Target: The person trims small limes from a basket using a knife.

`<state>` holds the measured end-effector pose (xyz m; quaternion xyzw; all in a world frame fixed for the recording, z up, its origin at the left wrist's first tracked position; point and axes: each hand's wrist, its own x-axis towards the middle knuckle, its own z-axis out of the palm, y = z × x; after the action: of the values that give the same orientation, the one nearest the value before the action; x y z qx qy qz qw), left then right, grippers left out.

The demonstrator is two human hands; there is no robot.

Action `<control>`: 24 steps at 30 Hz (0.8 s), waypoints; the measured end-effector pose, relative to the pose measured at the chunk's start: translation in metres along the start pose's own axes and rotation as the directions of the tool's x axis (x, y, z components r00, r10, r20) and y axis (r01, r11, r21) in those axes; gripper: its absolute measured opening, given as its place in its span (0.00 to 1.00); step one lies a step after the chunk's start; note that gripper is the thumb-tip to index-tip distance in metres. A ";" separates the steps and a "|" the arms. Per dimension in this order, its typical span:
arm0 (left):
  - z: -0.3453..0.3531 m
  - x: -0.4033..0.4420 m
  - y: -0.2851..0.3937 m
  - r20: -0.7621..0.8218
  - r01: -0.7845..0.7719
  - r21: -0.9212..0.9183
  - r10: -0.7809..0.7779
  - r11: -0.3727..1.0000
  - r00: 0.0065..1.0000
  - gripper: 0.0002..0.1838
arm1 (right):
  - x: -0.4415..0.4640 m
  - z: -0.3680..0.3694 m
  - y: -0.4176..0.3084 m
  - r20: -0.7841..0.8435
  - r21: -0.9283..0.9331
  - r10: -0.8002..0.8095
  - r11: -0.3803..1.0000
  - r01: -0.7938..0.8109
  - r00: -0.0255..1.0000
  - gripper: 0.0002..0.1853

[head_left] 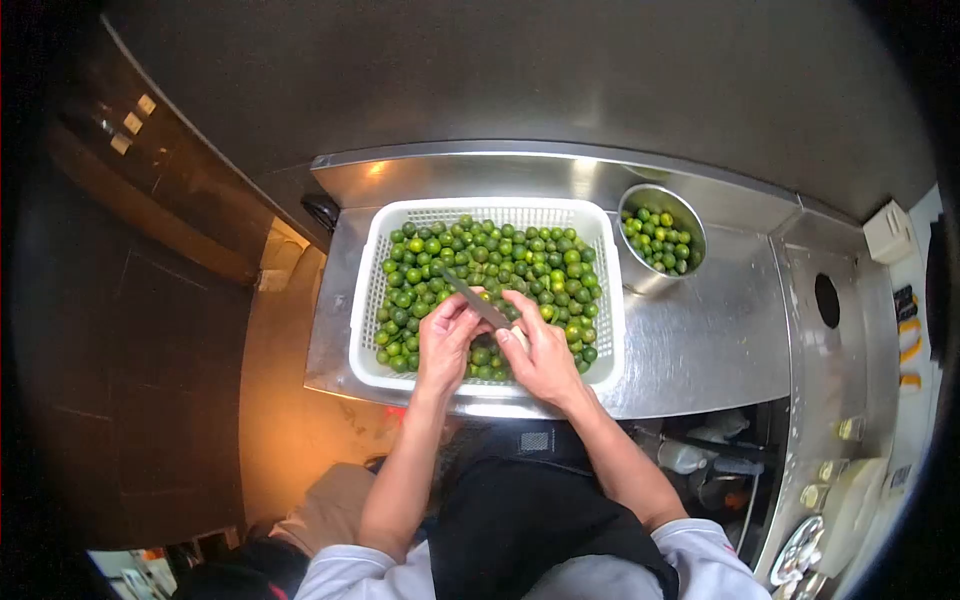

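A white plastic basket (365,300) full of small green citrus fruits (420,262) stands on the steel counter. Over its front half, my right hand (543,350) is wrapped round the pale handle of a knife (476,299), whose blade points up and to the left. Close beside the blade, my left hand (448,340) has its fingers curled together; what they hold is hidden. Right of the basket, a round steel container (648,277) holds more green fruits (656,238).
The steel counter (700,340) has a raised rim at the back. A sink-like section with a dark hole (827,300) lies at the right. Items fill the shelf below the counter. Part of another person (325,510) shows at the lower left.
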<state>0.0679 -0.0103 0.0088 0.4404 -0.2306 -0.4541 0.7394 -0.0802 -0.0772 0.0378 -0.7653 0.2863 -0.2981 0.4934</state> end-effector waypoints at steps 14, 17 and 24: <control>-0.006 -0.001 -0.003 -0.040 -0.084 0.058 0.086 0.995 0.995 0.16 | 0.002 -0.003 0.002 0.070 -0.007 -0.006 1.000 0.006 0.998 0.26; -0.006 0.000 -0.001 -0.073 -0.116 0.066 0.121 0.991 0.990 0.16 | 0.002 0.000 0.008 0.036 -0.006 -0.037 0.999 0.037 0.999 0.25; -0.003 -0.003 -0.005 -0.093 -0.146 0.178 0.164 0.973 0.982 0.14 | 0.004 0.000 0.009 0.054 0.005 -0.019 1.000 0.018 0.998 0.24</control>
<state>0.0669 -0.0074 0.0033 0.5061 -0.2625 -0.3493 0.7436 -0.0792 -0.0834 0.0307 -0.7745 0.2650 -0.2827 0.5000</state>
